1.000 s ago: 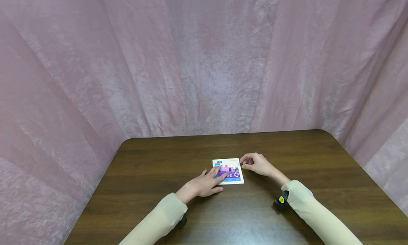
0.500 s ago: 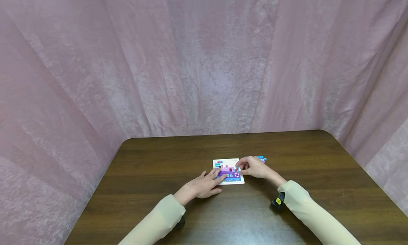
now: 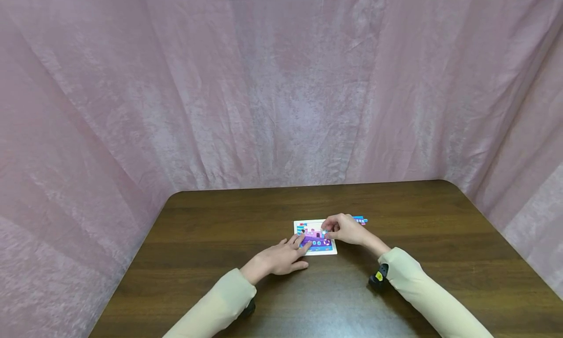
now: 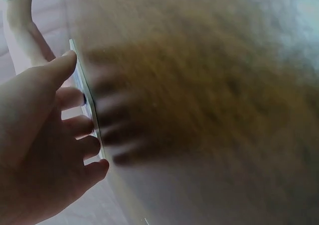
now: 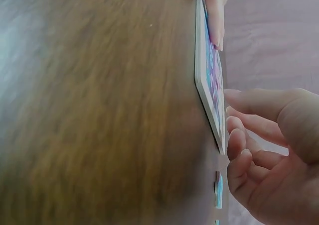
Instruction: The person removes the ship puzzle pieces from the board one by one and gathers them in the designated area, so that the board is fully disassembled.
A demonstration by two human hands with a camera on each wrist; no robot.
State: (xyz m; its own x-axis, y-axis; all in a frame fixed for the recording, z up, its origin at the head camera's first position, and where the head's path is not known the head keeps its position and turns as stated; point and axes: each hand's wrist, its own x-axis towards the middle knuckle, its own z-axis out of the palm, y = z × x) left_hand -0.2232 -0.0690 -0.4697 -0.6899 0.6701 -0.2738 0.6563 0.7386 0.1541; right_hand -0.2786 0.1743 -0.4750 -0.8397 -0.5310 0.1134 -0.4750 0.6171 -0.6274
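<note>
A jigsaw puzzle in a white-rimmed tray (image 3: 325, 253) lies flat on the table, its picture showing a purple and pink ship on blue water. My left hand (image 3: 281, 257) rests on the tray's left side with fingers spread and fairly straight over the picture. My right hand (image 3: 347, 229) reaches over the tray's right side. Its thumb and fingers pinch a small light-blue and white puzzle piece (image 3: 324, 233) close over the ship. In the right wrist view the fingertips (image 5: 232, 93) come right up to the picture, and the piece is hidden.
Loose blue and pink puzzle pieces (image 3: 360, 220) lie just beyond my right hand, partly covered by it. The brown wooden table (image 3: 211, 220) ends at a pink curtain (image 3: 281, 108). A black device (image 3: 377, 279) hangs under the right sleeve.
My right hand has moved left from beside the tray to over its right side, bringing the puzzle piece. Loose pieces behind it have come into view. My left hand has hardly moved.
</note>
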